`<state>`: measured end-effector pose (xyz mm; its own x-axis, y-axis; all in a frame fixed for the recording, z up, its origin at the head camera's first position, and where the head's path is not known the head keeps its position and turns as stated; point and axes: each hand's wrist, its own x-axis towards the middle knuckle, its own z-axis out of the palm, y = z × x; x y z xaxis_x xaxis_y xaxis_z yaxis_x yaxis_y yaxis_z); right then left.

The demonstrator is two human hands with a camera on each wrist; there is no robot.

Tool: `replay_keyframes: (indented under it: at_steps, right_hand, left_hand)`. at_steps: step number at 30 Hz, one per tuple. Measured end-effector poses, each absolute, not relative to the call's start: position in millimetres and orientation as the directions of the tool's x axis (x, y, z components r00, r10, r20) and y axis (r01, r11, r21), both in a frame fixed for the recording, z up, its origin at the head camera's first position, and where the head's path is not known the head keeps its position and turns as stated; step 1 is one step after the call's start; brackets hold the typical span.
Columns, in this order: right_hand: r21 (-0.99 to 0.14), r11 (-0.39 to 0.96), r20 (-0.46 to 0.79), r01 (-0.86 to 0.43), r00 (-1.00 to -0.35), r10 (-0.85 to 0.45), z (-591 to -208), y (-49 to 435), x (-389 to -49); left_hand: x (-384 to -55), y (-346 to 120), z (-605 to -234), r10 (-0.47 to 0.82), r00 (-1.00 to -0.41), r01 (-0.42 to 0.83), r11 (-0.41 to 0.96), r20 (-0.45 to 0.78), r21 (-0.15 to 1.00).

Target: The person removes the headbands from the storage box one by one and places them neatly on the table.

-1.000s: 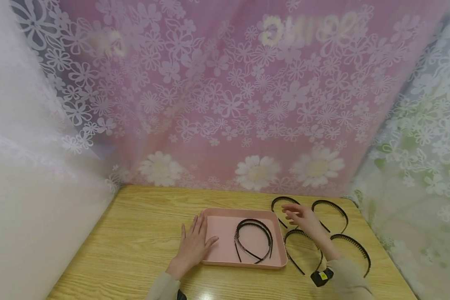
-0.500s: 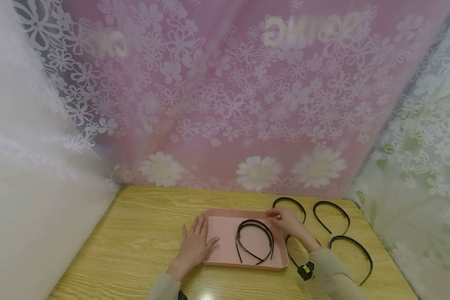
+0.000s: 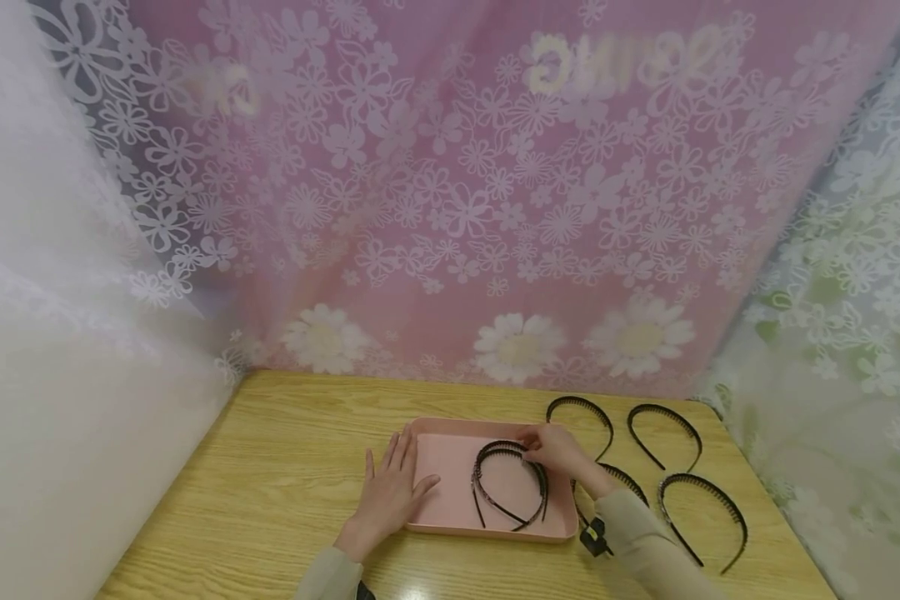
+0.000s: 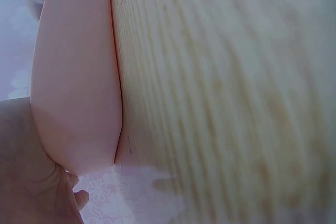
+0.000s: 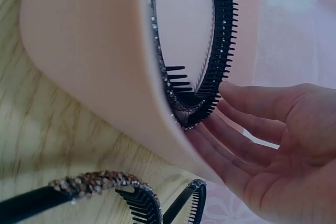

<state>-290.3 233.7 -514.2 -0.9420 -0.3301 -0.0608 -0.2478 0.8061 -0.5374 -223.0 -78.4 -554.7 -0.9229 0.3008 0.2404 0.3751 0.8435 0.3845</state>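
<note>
A shallow pink tray (image 3: 441, 479) lies on the wooden table, with two overlapping black toothed headbands (image 3: 483, 456) in its right half. My left hand (image 3: 392, 493) rests with straight fingers against the tray's left rim. In the left wrist view, part of that hand (image 4: 23, 166) shows beside the tray wall (image 4: 79, 77). My right hand (image 3: 558, 452) reaches over the tray's right side to the headbands. Seen from the right wrist, its thumb meets the teeth of one headband (image 5: 224, 30) and the fingers pass behind the band, pinching it. Glittery stones coat the bands.
Right of the tray, several more headbands lie on the table: one behind (image 3: 579, 400), one at the far right (image 3: 671, 410), one nearer (image 3: 712, 483), and one partly under my right forearm (image 3: 632, 481). A floral pink curtain (image 3: 420, 208) hangs along the table's back edge.
My right hand has moved left and down from above the loose headbands to the headbands in the tray. My left hand stays at the tray's left rim.
</note>
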Motion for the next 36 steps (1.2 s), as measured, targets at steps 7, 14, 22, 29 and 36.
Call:
replay_keyframes:
  at_steps: [7,14,22,29,36]
  right_hand:
    - [-0.503,0.833,-0.071,-0.232,-0.949,-0.307,-517.5,230.9,-292.9]
    - [-0.507,0.825,-0.054,-0.249,-0.946,-0.319,-516.1,232.1,-289.0]
    - [-0.589,0.782,-0.086,-0.205,-0.946,-0.313,-502.6,239.1,-281.6]
    - [-0.725,0.669,-0.142,-0.163,-0.915,-0.377,-496.9,249.9,-280.3]
    - [-0.801,0.573,-0.13,-0.173,-0.884,-0.449,-489.9,260.1,-276.7]
  left_hand:
    - [-224.0,-78.6,-556.7,0.301,-0.921,0.379,0.839,0.246,0.391]
    - [-225.3,-78.0,-557.5,0.293,-0.931,0.357,0.856,0.22,0.374]
    - [-224.4,-77.9,-556.2,0.289,-0.929,0.36,0.851,0.23,0.384]
    - [-224.9,-78.4,-560.1,0.295,-0.922,0.378,0.827,0.251,0.417]
    - [-227.8,-77.8,-568.3,0.278,-0.921,0.372,0.835,0.272,0.405]
